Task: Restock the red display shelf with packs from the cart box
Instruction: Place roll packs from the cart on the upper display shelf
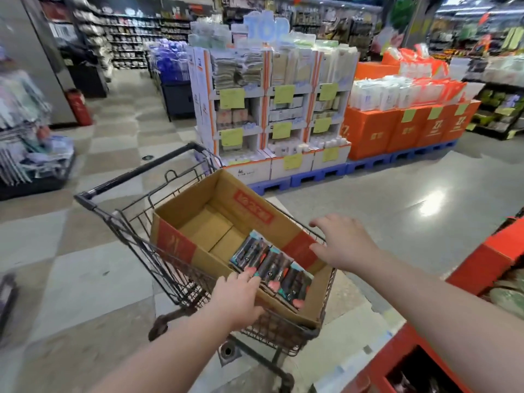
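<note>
The packs (pixel 272 265) lie flat in a row at the 5 o'clock end of the box (pixel 181 236), which sits in the cart (pixel 133 177). The left hand (pixel 241 296) reaches over the box wall. Its fingers touch the near end of the left pack and its thumb is outside the wall, so it holds nothing. The right hand (pixel 343 245) is spread wide above the box rim at 3 o'clock, holding nothing. The packs look thin, light and shiny, so I think they may slip. Best to pinch one by its long sides. The red shelf (pixel 493 259) is at 4 o'clock.
</note>
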`<state>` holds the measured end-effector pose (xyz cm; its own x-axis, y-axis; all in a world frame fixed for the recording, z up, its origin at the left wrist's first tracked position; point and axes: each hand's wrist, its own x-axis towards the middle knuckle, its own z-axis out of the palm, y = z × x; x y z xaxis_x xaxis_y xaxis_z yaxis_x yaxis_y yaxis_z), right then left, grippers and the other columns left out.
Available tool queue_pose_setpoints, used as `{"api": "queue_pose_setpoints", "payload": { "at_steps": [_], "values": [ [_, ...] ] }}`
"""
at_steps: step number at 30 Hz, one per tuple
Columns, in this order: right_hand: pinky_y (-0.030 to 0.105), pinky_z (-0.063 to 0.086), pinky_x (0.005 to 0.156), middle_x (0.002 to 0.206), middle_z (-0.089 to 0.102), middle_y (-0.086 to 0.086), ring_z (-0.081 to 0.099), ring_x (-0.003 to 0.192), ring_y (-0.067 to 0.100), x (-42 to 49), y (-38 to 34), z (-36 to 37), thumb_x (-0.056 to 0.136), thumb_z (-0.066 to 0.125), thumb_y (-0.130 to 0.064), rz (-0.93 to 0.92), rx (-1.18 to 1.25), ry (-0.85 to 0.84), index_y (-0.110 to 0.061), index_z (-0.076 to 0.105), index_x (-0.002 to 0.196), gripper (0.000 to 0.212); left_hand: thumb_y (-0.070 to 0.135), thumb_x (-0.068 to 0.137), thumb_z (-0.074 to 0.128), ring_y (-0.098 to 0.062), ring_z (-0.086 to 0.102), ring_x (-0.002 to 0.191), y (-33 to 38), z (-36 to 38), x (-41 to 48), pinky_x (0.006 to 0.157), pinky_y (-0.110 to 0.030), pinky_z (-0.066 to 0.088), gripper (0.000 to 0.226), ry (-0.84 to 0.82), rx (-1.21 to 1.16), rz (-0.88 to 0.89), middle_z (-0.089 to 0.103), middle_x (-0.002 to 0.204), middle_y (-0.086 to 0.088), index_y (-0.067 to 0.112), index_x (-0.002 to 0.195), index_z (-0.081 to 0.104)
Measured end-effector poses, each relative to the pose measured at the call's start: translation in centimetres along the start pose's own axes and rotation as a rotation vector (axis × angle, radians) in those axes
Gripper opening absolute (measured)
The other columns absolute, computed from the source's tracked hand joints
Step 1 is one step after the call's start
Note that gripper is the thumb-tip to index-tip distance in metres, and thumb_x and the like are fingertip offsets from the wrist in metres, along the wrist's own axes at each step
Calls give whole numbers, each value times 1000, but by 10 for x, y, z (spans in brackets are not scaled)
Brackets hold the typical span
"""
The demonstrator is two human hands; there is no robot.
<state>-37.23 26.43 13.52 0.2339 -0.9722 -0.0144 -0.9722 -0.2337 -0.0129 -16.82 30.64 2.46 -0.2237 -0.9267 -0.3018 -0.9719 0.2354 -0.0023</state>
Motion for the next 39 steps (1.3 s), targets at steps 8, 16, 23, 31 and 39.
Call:
{"api": "queue_pose_setpoints", "payload": {
  "at_steps": [8, 16, 23, 31, 39],
  "values": [
    [44, 38, 104, 132, 52, 1, 49, 124, 27, 41, -9, 60, 88, 50, -40, -56, 15, -144, -26, 46, 132, 47, 50, 91, 48, -28, 33, 135, -22, 14, 22, 112, -47, 28, 65, -42, -44, -31, 36, 147, -6, 19, 145, 27],
    [43, 36, 102, 131, 51, 3, 48, 124, 27, 86, 15, 129, 90, 49, -38, -63, 32, -374, -24, 45, 131, 44, 47, 92, 49, -26, 33, 137, -36, -16, 99, 112, -43, 28, 63, -42, -4, -38, 36, 148, -5, 22, 146, 27],
    [44, 34, 105, 130, 52, 3, 47, 124, 28, 117, 46, 177, 89, 54, -41, -29, 107, -491, -25, 47, 128, 42, 54, 91, 48, -25, 42, 128, -29, -39, 184, 105, -42, 36, 59, -11, -4, -27, 46, 137, -3, 21, 139, 36],
    [47, 32, 107, 130, 52, 4, 47, 124, 30, 136, 63, 212, 93, 50, -38, 22, 166, -586, -25, 48, 126, 36, 47, 91, 48, -24, 42, 129, -27, -44, 242, 107, -40, 37, 61, -42, 17, 21, 45, 141, -3, 19, 144, 32],
    [44, 34, 106, 131, 51, 5, 47, 124, 29, 178, 51, 228, 90, 51, -33, 127, 229, -628, -24, 46, 128, 39, 50, 90, 50, -24, 41, 131, -61, -5, 291, 108, -42, 36, 66, -203, 30, 110, 43, 143, -3, 19, 146, 29]
  ]
}}
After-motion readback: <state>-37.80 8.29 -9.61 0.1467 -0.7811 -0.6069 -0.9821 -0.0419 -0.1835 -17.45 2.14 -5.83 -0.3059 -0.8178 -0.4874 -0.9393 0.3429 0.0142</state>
